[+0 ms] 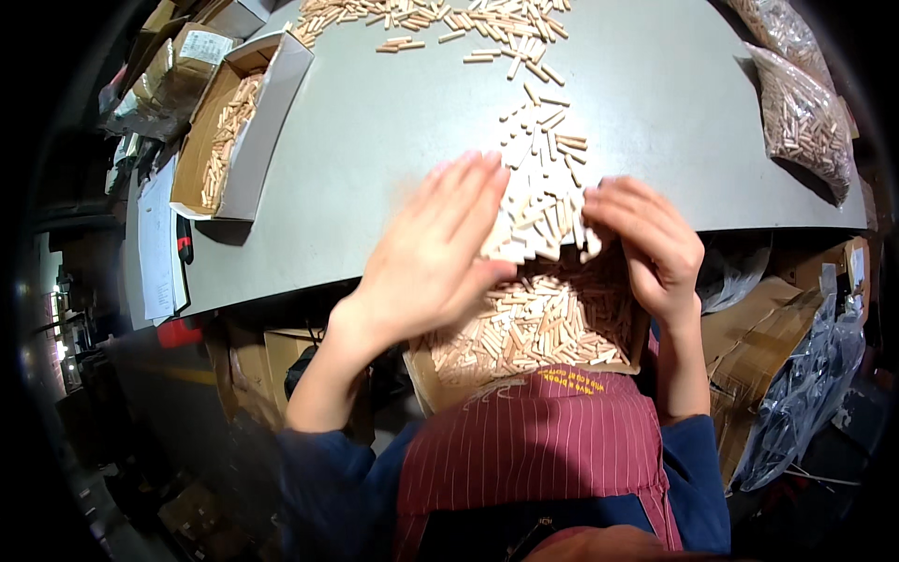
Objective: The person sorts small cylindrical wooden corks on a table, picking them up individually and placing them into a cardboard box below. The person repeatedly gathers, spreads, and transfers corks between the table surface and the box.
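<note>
Small pale wooden dowel pins [541, 192] lie heaped at the near edge of a grey table [393, 140]. My left hand [433, 251] lies flat with fingers together, pressed against the left side of the heap at the table edge. My right hand [646, 244] is cupped with bent fingers at the heap's right side, touching the pins. Right below the edge, a brown cardboard box [426, 379] rests against my red striped apron [543, 450]; it is full of the same pins [538, 328].
More dowel pins [449, 23] are scattered at the table's far side. An open cardboard box [225, 136] with pins sits at the left. Two clear bags of pins [805, 117] lie at the right edge. Cardboard boxes and plastic wrap [796, 365] crowd the floor.
</note>
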A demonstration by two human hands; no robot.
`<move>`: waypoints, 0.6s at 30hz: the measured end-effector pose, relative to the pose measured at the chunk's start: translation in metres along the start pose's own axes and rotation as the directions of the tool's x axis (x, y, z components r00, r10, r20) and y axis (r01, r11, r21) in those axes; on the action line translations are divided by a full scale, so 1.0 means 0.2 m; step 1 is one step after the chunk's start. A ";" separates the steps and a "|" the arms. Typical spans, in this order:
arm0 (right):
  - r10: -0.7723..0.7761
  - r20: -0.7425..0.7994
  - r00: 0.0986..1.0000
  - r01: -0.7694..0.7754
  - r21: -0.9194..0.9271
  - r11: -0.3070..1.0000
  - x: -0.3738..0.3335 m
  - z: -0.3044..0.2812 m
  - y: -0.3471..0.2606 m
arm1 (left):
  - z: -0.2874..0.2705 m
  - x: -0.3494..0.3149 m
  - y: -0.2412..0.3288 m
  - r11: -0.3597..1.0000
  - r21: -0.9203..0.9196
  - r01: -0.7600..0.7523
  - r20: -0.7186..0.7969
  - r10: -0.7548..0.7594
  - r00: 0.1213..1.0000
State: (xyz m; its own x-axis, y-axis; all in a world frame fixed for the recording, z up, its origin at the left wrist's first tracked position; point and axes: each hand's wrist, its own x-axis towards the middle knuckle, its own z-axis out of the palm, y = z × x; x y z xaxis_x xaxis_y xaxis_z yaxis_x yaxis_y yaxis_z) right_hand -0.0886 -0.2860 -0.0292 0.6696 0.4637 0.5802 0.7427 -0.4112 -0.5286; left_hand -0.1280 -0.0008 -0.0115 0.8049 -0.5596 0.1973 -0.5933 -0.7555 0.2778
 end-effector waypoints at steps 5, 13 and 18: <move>0.086 0.147 0.985 -0.148 0.488 0.860 -0.02 -0.12 0.05 | -0.09 -0.11 -0.01 0.909 -0.412 -0.063 0.040 0.087 0.995; 0.219 0.129 0.967 -0.240 0.180 0.954 0.19 -0.02 0.25 | -0.05 0.04 -0.18 0.933 -0.340 0.122 -0.144 -0.180 0.973; 0.208 0.128 0.970 -0.233 0.226 0.946 0.25 0.03 0.31 | 0.04 0.15 -0.24 0.981 -0.163 0.101 -0.216 -0.135 0.967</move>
State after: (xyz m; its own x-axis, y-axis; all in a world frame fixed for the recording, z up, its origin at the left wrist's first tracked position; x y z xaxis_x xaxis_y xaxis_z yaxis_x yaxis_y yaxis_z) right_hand -0.0083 -0.2840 -0.0359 0.8029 0.4648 0.3732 0.5453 -0.3198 -0.7749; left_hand -0.0749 0.0157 -0.0254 0.8601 -0.3654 0.3559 -0.5000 -0.7424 0.4459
